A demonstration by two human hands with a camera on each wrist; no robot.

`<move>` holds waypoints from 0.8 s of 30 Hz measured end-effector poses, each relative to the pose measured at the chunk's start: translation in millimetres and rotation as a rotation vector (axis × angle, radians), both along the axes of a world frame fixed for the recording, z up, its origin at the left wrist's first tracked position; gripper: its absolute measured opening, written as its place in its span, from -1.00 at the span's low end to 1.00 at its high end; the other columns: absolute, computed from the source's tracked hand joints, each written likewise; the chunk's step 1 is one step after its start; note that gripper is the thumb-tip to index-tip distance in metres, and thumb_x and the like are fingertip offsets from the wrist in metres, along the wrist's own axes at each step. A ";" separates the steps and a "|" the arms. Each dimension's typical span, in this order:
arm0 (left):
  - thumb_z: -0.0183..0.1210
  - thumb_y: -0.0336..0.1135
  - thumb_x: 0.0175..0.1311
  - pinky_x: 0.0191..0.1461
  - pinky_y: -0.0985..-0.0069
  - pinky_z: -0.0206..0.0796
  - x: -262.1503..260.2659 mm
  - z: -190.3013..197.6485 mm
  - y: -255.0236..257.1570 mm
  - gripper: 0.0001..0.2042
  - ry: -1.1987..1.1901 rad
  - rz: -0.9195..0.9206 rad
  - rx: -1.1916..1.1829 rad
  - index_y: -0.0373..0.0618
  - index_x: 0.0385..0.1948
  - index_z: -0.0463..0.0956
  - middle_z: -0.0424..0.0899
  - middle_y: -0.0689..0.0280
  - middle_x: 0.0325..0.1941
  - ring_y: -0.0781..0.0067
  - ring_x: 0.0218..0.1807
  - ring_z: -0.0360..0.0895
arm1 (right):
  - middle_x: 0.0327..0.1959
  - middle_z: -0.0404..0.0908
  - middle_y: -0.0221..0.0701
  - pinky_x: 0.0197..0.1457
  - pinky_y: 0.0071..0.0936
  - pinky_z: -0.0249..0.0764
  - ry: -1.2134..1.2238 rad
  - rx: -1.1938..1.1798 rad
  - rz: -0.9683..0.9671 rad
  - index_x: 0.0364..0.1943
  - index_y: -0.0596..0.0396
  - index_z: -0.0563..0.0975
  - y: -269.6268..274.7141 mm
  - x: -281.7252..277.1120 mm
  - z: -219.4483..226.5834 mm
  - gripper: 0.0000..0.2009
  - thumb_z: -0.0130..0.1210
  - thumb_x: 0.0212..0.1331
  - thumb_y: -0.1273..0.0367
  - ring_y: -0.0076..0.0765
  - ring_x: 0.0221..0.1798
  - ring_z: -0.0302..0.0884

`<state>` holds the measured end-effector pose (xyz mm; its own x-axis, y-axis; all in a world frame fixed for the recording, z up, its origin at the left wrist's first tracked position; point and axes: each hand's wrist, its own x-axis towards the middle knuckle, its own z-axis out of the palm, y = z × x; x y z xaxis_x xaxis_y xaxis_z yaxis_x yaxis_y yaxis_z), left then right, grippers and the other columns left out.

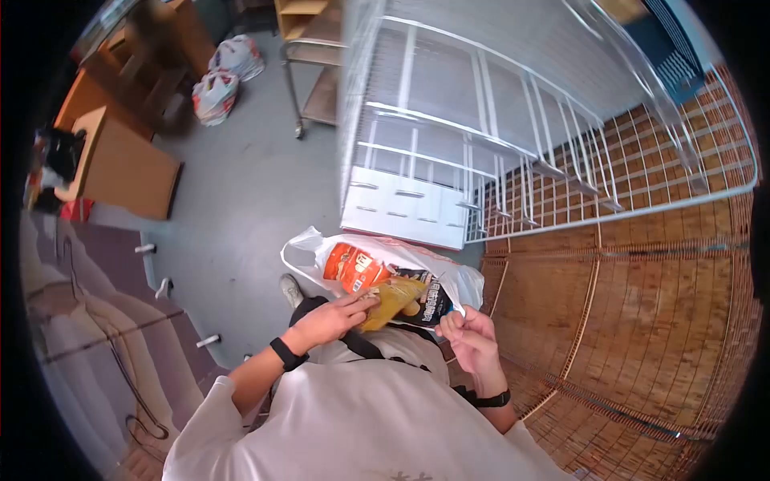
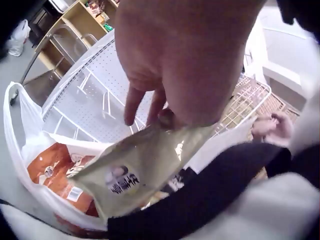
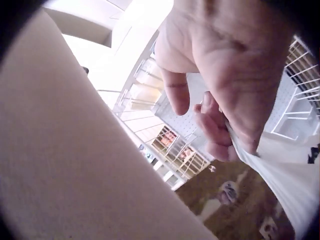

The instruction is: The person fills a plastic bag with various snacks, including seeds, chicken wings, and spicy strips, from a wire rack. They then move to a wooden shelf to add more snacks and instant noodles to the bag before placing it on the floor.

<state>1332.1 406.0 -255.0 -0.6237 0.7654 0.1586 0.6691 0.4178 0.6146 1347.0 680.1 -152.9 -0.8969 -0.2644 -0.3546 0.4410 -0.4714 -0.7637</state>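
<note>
My left hand (image 1: 327, 322) pinches a shiny yellow-green packet (image 1: 393, 303) by its upper edge, thumb against fingers. In the left wrist view the packet (image 2: 150, 162) is tilted, with dark lettering and a small picture on its front. It overlaps the mouth of a white plastic bag (image 1: 300, 255). With thumb and fingertips, my right hand (image 1: 472, 341) grips the bag's near right edge, pulled taut in the right wrist view. Inside the bag are an orange packet (image 1: 345, 264) on the left and a black packet with pale lettering (image 1: 437, 306) on the right.
A white wire rack (image 1: 513, 152) with hooks stands just beyond the bag. Woven wooden panels (image 1: 642, 321) lie along the right. Filled plastic bags (image 1: 215, 96) sit on the grey floor at the far left, near a wooden cabinet (image 1: 128, 164) and a wheeled cart (image 1: 317, 88).
</note>
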 end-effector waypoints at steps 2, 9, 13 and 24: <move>0.08 -0.62 -0.14 0.26 0.40 0.27 16.4 -11.0 -29.6 -0.77 -0.039 0.028 -0.016 -0.29 -0.35 0.35 0.29 0.12 0.25 0.12 0.32 0.20 | -0.57 0.23 -0.49 -0.13 -0.42 0.25 0.012 0.012 0.091 -0.51 0.06 0.27 -31.3 -7.2 9.7 -0.87 0.00 -0.08 0.52 -0.49 -0.43 0.19; 0.02 -0.51 0.02 0.27 0.36 0.25 32.8 -2.0 -146.1 -0.61 0.126 0.365 0.012 -0.27 -0.02 0.32 0.30 0.14 0.25 0.13 0.26 0.28 | -0.54 0.23 -0.49 -0.08 -0.41 0.22 0.004 -0.092 0.288 -0.46 0.06 0.28 -162.2 -23.6 23.8 -0.85 0.01 -0.06 0.53 -0.50 -0.40 0.19; 0.08 -0.61 -0.13 0.29 0.19 0.22 43.8 8.0 -205.9 -0.48 0.235 0.602 0.181 -0.25 0.04 0.38 0.42 0.13 0.13 0.06 0.20 0.35 | -0.57 0.20 -0.51 -0.09 -0.40 0.23 -0.029 -0.169 0.332 -0.50 0.04 0.26 -235.2 -39.8 36.3 -0.85 -0.01 -0.13 0.51 -0.49 -0.43 0.15; 0.10 -0.38 0.01 0.29 0.17 0.12 4.7 -55.6 -298.4 -0.45 0.296 0.654 0.085 -0.02 0.17 0.32 0.36 0.15 0.16 0.08 0.25 0.25 | -0.58 0.16 -0.54 -0.08 -0.41 0.19 0.011 -0.263 0.474 -0.48 0.01 0.26 -388.1 -111.6 64.3 -0.84 -0.03 -0.17 0.49 -0.49 -0.42 0.14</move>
<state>1336.8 107.6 -310.6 -0.8713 0.2282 0.4344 0.4423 0.7485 0.4940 1235.4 292.0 -88.7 -0.6611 -0.7193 -0.2135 0.6445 -0.3987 -0.6525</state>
